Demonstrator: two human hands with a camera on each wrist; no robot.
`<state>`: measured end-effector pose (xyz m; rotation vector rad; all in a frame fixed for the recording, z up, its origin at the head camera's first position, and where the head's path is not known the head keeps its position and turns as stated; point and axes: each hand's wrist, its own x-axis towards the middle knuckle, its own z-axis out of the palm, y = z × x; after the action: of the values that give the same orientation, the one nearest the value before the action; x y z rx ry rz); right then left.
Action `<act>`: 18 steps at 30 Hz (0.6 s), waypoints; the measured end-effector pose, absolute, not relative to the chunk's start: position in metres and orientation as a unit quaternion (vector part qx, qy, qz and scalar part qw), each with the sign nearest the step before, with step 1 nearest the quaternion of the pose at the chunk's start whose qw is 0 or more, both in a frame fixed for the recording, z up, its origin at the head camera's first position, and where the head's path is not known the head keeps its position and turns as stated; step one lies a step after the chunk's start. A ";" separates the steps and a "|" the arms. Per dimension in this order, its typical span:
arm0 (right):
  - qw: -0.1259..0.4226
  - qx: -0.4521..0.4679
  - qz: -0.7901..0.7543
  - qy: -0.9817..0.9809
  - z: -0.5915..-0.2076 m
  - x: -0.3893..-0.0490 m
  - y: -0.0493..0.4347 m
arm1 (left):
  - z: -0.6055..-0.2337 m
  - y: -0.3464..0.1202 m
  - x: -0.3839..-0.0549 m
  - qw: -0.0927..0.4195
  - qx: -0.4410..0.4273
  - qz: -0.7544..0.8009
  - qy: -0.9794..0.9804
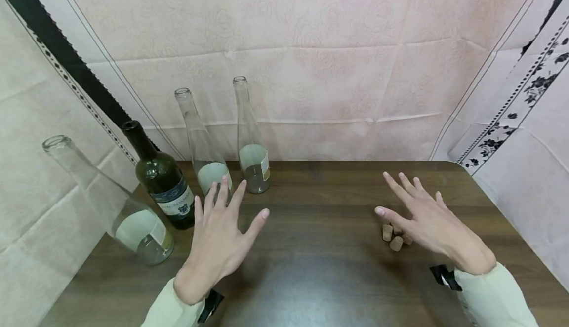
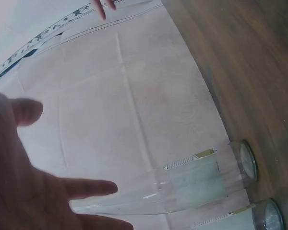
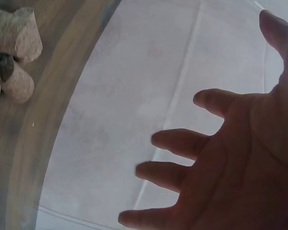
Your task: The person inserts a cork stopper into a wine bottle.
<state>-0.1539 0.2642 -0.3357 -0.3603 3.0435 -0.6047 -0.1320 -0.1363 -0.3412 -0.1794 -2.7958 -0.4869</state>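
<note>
Three clear bottles (image 1: 254, 154) and one green bottle (image 1: 156, 173) were stood at the left of the surface (image 1: 329, 263), with corks (image 1: 396, 243) clustered toward its right. The left hand (image 1: 220, 238) was spread wide near the bottles; the right hand (image 1: 428, 223), likewise spread, was held near the partly hidden corks.
</note>
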 end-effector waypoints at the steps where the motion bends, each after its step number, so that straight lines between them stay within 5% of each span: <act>1: 0.013 -0.114 -0.195 0.974 -0.335 -0.155 0.266 | -0.340 -0.137 -0.132 0.161 -0.063 -0.179 -0.969; 11: 0.021 -0.103 -0.182 0.978 -0.326 -0.165 0.278 | -0.324 -0.144 -0.128 0.337 -0.043 -0.299 -0.892; 18: 0.007 -0.125 -0.188 0.974 -0.329 -0.176 0.281 | -0.305 -0.160 -0.130 0.511 -0.060 -0.355 -0.781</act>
<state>-0.1759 0.2811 -0.3287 -0.3896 3.0476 -0.5894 -0.1302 -0.1603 -0.3049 -0.1445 -1.8797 -0.8549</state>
